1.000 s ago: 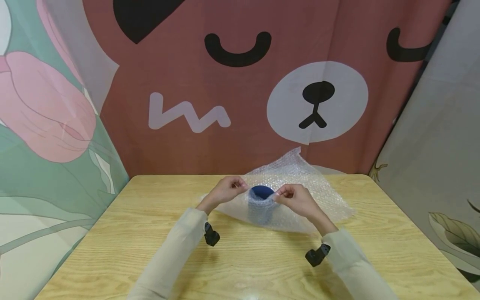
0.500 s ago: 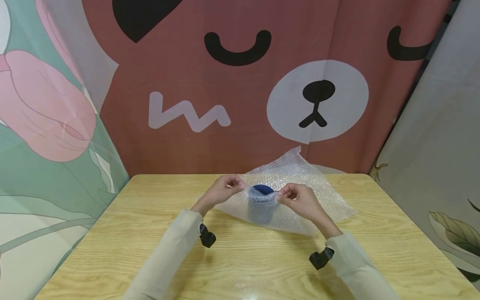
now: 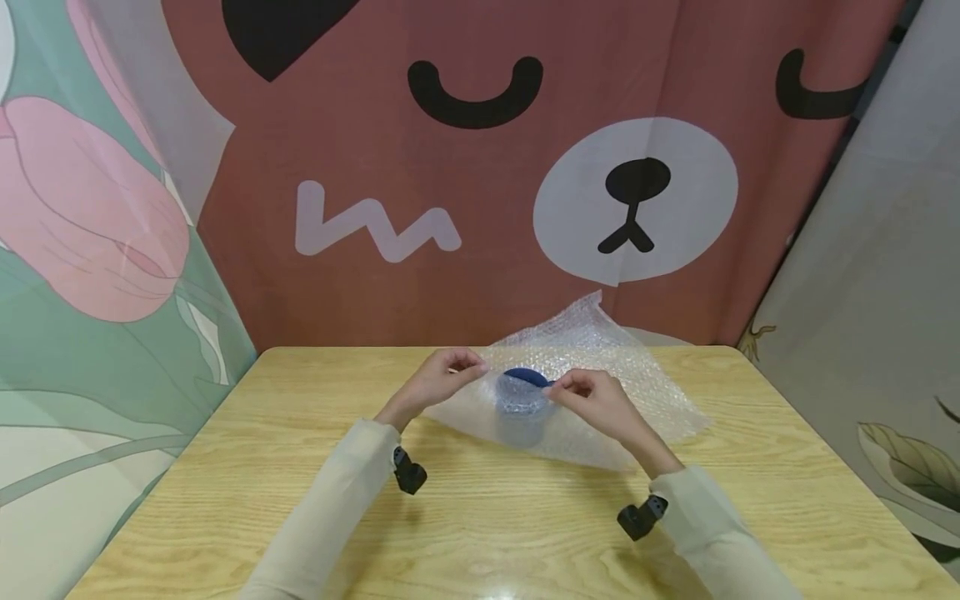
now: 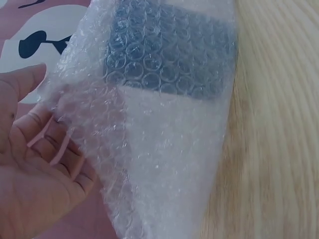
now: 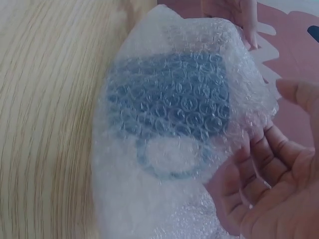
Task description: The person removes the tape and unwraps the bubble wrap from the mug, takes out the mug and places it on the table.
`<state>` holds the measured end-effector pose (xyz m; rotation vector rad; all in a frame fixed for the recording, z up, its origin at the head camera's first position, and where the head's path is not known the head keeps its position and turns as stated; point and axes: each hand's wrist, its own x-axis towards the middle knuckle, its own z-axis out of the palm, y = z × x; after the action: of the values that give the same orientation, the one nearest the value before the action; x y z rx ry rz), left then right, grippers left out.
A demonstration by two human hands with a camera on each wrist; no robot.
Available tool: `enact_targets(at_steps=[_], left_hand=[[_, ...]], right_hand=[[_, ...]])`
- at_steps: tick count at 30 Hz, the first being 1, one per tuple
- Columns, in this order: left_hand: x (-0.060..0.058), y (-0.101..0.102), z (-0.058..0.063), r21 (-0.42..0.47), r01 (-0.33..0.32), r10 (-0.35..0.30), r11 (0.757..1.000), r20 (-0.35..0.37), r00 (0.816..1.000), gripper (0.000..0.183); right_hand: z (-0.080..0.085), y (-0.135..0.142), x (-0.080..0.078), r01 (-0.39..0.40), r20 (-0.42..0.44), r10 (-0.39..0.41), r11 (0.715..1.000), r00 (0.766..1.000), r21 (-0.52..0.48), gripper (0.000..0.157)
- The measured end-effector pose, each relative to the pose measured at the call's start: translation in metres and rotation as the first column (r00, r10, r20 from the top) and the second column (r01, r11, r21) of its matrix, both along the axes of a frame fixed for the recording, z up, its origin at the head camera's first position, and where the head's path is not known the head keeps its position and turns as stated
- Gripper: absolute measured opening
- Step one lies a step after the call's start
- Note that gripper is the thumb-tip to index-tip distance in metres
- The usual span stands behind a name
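A blue mug [image 3: 525, 377] stands on a sheet of clear bubble wrap [image 3: 637, 392], whose near part is raised in front of it. Its dark blue rim and part of the opening show above the wrap. Through the bubbles, the right wrist view shows the mug's ring-shaped handle [image 5: 172, 174]. My left hand [image 3: 433, 383] pinches the raised wrap edge to the left of the mug, thumb and forefinger at the edge. On the other side, my right hand [image 3: 597, 402] pinches the same edge close to the rim, its other fingers loosely bent behind the wrap.
The wrap lies on a light wood-grain table [image 3: 300, 500], with one corner standing up at the far edge. Right behind the table hangs a red curtain [image 3: 352, 300] with a bear print. Black wrist cameras [image 3: 410, 472] sit under both sleeves.
My left hand has moved a little to the left with the wrap edge. The raised wrap now stretches flatter across the mug's front. My right hand has shifted only slightly.
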<state>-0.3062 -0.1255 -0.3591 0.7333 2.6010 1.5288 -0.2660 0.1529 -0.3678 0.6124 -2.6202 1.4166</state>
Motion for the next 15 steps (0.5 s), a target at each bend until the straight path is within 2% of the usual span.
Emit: enact_targets(at_steps=[3, 6, 10, 15], left_hand=[[0.0012, 0.0031, 0.0007, -0.036, -0.009, 0.01, 0.999, 0.021, 1.0, 0.018], [0.0021, 0.0048, 0.0005, -0.074, -0.009, 0.013, 0.997, 0.05, 0.999, 0.019], [0.0025, 0.0053, -0.0001, -0.084, -0.004, 0.012, 0.996, 0.086, 0.996, 0.021], [0.0034, 0.0048, 0.0016, -0.044, 0.008, -0.003, 0.999, 0.099, 0.995, 0.016]], right_hand=[[0.0011, -0.0049, 0.0007, 0.024, 0.058, -0.024, 1.0, 0.998, 0.008, 0.028], [0.0023, -0.0088, 0.0021, 0.036, 0.102, -0.038, 0.999, 0.994, 0.018, 0.031], [0.0032, -0.0106, 0.0028, 0.027, 0.12, -0.028, 1.0, 0.992, 0.008, 0.025], [0.0051, -0.0108, 0.0019, 0.02, 0.101, -0.018, 1.0, 0.995, -0.023, 0.016]])
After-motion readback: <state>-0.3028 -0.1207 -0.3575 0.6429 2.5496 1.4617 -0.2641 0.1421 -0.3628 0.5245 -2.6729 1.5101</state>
